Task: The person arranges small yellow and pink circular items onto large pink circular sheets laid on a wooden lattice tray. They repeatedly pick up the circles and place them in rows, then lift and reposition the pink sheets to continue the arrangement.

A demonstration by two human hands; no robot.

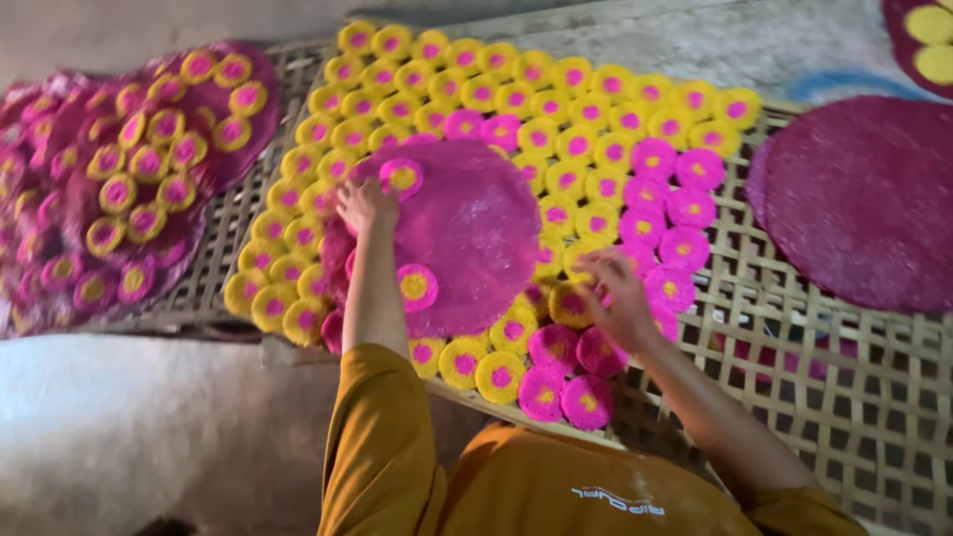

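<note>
Woven bamboo rack (814, 377) covered with yellow and pink discs (596, 109).
Left hand (365, 203) flat, open on large magenta round (467, 238); right hand (615, 293) pinching small disc (570, 304).

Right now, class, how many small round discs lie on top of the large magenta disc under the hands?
2. One pink-rimmed small disc lies near the upper left edge of the large magenta disc, by the left hand; another lies at the lower left edge. Others may hide beneath it.

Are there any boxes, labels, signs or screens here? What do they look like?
No boxes, packets, signs or screens.
Only one label: a small white printed mark on the orange shirt, bottom middle, seen upside down.
</note>
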